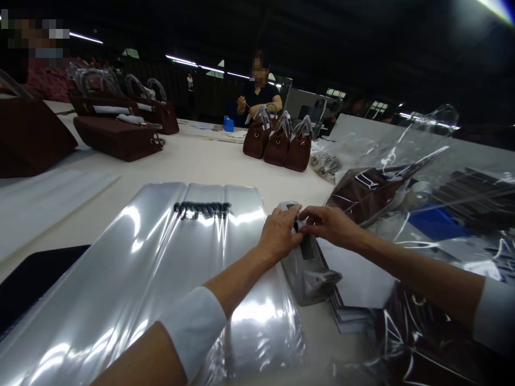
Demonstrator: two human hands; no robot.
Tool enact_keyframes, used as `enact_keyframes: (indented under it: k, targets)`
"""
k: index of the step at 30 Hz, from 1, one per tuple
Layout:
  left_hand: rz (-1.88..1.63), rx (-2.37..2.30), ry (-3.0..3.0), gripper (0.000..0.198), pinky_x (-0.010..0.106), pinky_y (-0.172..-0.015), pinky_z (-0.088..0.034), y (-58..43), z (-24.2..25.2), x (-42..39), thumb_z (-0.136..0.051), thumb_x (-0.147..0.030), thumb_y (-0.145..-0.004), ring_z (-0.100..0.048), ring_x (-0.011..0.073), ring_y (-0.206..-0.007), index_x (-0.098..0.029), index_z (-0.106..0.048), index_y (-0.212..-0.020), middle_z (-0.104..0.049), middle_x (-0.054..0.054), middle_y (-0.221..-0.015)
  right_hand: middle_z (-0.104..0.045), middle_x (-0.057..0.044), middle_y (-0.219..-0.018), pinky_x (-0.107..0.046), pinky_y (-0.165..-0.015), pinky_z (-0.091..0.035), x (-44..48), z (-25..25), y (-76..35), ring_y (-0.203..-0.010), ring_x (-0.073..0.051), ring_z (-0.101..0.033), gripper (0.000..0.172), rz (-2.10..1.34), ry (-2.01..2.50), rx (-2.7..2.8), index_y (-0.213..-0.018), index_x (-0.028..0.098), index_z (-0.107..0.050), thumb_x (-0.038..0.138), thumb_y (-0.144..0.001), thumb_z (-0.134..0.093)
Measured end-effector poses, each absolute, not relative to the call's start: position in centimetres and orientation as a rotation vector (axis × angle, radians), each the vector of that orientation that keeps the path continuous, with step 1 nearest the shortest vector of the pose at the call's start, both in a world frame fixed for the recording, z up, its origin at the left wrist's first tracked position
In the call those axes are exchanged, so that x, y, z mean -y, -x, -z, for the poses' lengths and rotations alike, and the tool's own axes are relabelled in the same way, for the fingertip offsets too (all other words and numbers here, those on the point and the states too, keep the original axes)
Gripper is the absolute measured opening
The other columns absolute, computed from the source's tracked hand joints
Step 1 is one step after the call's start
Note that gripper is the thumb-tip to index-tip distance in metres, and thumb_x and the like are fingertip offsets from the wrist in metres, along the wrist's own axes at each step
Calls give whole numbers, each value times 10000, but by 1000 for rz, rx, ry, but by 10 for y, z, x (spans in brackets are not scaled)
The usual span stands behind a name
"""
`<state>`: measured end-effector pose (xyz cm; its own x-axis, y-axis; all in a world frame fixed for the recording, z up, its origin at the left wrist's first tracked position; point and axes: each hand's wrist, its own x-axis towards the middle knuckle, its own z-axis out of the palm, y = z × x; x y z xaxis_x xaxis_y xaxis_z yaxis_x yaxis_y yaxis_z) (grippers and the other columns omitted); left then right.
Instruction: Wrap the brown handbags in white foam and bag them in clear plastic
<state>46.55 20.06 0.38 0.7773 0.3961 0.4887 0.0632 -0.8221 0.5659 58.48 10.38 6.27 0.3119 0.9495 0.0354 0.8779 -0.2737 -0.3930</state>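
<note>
A grey tape dispenser sits on the table to the right of a stack of clear plastic bags. My left hand is closed over the dispenser's far end, its fingers around the part where the roll sits. From the right, my right hand meets it there, thumb and fingers pinched together. What lies between those fingertips is small and mostly hidden; a dark bit shows between the two hands.
Brown handbags stand across the table, with more brown handbags at left. Plastic-wrapped bags crowd the right side. White cards lie beside the dispenser. A co-worker stands at the far edge near a blue box.
</note>
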Motion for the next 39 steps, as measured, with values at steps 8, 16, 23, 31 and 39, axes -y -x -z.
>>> enact_keyframes:
  k: [8,16,23,31,39]
  targets:
    - [-828,-337,-2578,259,362,-767,-409,-470,-6,-197,-590,-217,-666,-481,238,-903,-180,-575,-922,-592,52,-920,-597,-1,-603,-217,-495,-362,-102,-94,-597,-510,-112,-521,247,-486,2545,1682,-890,159,-646,336,-732,-577]
    - [-782,-223,-2688,447,375,-795,-390,-469,-18,-197,-611,-246,-665,-475,243,-986,-213,-507,-1099,-580,47,-1054,-588,7,-598,-210,-535,-333,-98,-83,-595,-544,-102,-499,194,-377,2509,1755,-807,181,-691,273,-732,-537]
    - [-771,-288,-2700,368,399,-845,-371,-470,-9,-196,-602,-261,-667,-464,251,-1020,-215,-509,-1020,-583,50,-991,-557,-31,-562,-236,-488,-291,-87,-78,-594,-518,-123,-472,333,-419,2621,1742,-674,174,-654,465,-752,-512]
    - [-743,-301,-2689,314,444,-916,-352,-471,-4,-196,-569,-284,-712,-412,265,-1143,-205,-541,-1015,-591,68,-1051,-618,2,-643,-213,-553,-374,-62,-68,-589,-598,-127,-540,133,-880,2557,1799,-705,220,-703,249,-631,-597]
    - [-641,-238,-2673,467,477,-1009,-294,-462,-6,-200,-518,-232,-699,-362,242,-1227,-232,-487,-1165,-538,44,-1212,-576,-3,-566,-205,-474,-330,-53,-90,-591,-523,-109,-504,113,-895,2543,1670,-656,173,-628,226,-651,-529]
